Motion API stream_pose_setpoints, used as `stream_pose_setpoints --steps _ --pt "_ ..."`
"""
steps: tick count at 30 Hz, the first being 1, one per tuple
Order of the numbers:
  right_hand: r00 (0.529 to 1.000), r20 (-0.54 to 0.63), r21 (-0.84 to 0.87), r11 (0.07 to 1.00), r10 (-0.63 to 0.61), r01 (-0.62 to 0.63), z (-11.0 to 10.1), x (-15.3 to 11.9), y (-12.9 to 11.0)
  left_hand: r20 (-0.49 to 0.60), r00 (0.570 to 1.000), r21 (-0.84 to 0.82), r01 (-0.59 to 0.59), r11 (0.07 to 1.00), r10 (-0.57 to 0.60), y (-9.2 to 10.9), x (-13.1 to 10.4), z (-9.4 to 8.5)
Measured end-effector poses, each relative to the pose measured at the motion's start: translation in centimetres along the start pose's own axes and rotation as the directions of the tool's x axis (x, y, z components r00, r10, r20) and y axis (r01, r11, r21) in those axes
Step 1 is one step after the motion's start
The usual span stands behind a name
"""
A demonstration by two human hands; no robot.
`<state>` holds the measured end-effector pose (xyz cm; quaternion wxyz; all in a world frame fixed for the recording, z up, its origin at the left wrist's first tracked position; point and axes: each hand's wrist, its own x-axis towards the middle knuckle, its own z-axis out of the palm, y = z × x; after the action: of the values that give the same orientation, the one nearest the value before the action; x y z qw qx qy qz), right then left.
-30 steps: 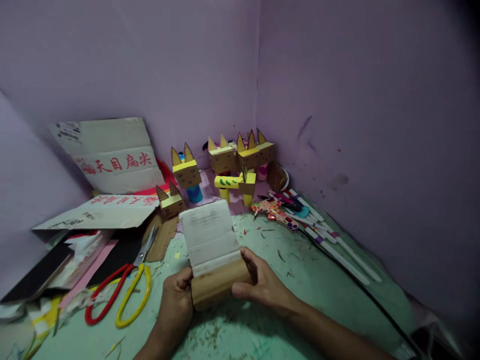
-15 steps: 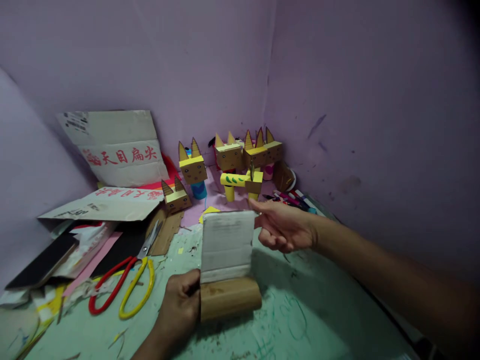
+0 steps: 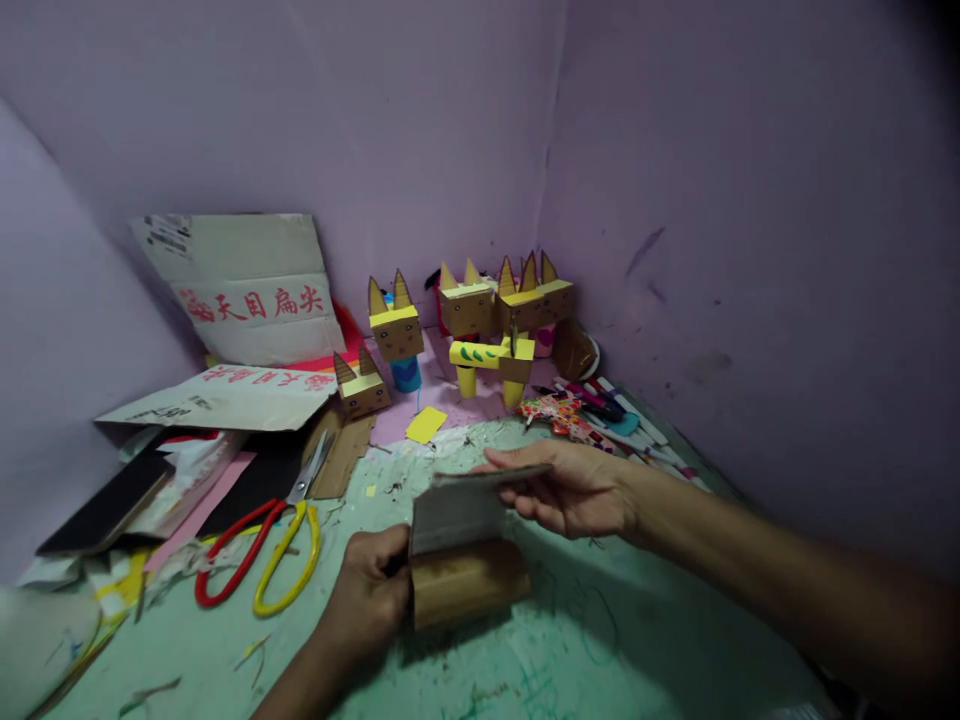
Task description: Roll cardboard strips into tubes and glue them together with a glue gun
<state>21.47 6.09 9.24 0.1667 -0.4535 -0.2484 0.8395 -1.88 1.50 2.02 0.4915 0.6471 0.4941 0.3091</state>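
A cardboard piece point(image 3: 471, 590) with a rounded brown lower part and a grey flap point(image 3: 457, 515) is held above the green tabletop. My left hand point(image 3: 373, 590) grips its left end, fingers closed round the edge. My right hand point(image 3: 574, 490) is at the flap's upper right corner, thumb above and fingers curled below, pinching it. The flap leans back, its top edge bent over. To the left of my left hand lie scissors point(image 3: 289, 515) with one red and one yellow handle.
Cardboard animal figures with pointed ears point(image 3: 396, 333) stand at the back, with a yellow tube figure point(image 3: 480, 355) before them. Printed cardboard point(image 3: 255, 310) leans left. Markers point(image 3: 634, 415) and a patterned piece point(image 3: 562, 415) lie right. A yellow scrap point(image 3: 426, 425) lies behind the flap.
The flap has tipped from nearly upright to bent over. My right hand has moved down onto its corner. The view has shifted slightly, and the patterned piece and yellow scrap show more fully.
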Motion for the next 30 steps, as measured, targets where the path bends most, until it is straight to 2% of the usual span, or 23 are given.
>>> stream_pose_setpoints --steps 3,5,6,8,10,12,15,17,20,21,23,24,27,28,30 --pt "0.998 -0.051 -0.148 0.989 -0.034 0.026 -1.2 -0.8 -0.3 0.166 0.984 -0.059 0.071 0.996 -0.060 0.6 0.1 -1.0" --pt "0.969 -0.103 -0.290 0.939 -0.224 0.186 -2.1 -1.6 -0.3 0.270 0.958 -0.081 0.120 0.989 -0.094 1.1 0.1 -1.7" --pt "0.933 -0.110 -0.395 0.877 -0.342 0.274 -2.5 -1.9 -0.2 0.313 0.944 -0.085 0.140 0.986 -0.107 1.3 0.2 -2.1" --pt "0.841 -0.065 -0.654 0.659 -0.538 0.372 -2.9 -2.2 0.1 0.376 0.918 -0.081 0.165 0.983 -0.123 2.0 0.3 -2.8" --pt "0.790 0.000 -0.818 0.454 -0.613 0.352 -2.9 -2.1 0.4 0.416 0.900 -0.061 0.175 0.983 -0.134 2.6 0.6 -3.4" --pt "0.775 0.040 -0.862 0.371 -0.631 0.347 -2.6 -1.8 0.7 0.429 0.892 -0.026 0.169 0.985 -0.142 3.4 1.1 -3.9" --pt "0.805 0.118 -0.812 0.411 -0.581 0.416 -1.6 -1.4 1.3 0.443 0.884 0.032 0.149 0.988 -0.148 4.6 2.1 -4.4" --pt "0.837 0.152 -0.739 0.502 -0.526 0.450 -1.1 -1.3 1.8 0.478 0.865 0.058 0.147 0.987 -0.157 5.3 2.9 -4.6" --pt "0.855 0.125 -0.618 0.635 -0.503 0.464 -0.9 -1.2 2.5 0.529 0.831 0.071 0.160 0.985 -0.173 5.6 3.6 -4.6" --pt "0.843 0.095 -0.593 0.650 -0.530 0.476 -1.0 -1.1 2.5 0.532 0.829 0.069 0.164 0.984 -0.175 5.4 3.7 -4.4" --pt "0.763 -0.010 -0.571 0.629 -0.647 0.527 -1.6 -0.5 2.5 0.495 0.852 0.059 0.163 0.985 -0.171 4.6 3.6 -3.8" --pt "0.695 -0.085 -0.563 0.610 -0.713 0.557 -2.1 -0.2 2.4 0.451 0.878 0.051 0.156 0.986 -0.162 4.0 3.5 -3.4" --pt "0.426 -0.330 -0.557 0.538 -0.842 0.632 -3.5 0.9 2.5 0.212 0.972 0.035 0.096 0.995 -0.101 1.9 2.8 -2.0" --pt "0.358 -0.383 -0.556 0.522 -0.852 0.647 -3.9 1.2 2.7 0.112 0.991 0.040 0.066 0.997 -0.070 1.3 2.4 -1.5" --pt "0.255 -0.456 -0.547 0.495 -0.853 0.675 -4.5 1.5 3.3 -0.034 0.999 0.063 0.028 0.998 -0.026 0.2 1.8 -0.8"
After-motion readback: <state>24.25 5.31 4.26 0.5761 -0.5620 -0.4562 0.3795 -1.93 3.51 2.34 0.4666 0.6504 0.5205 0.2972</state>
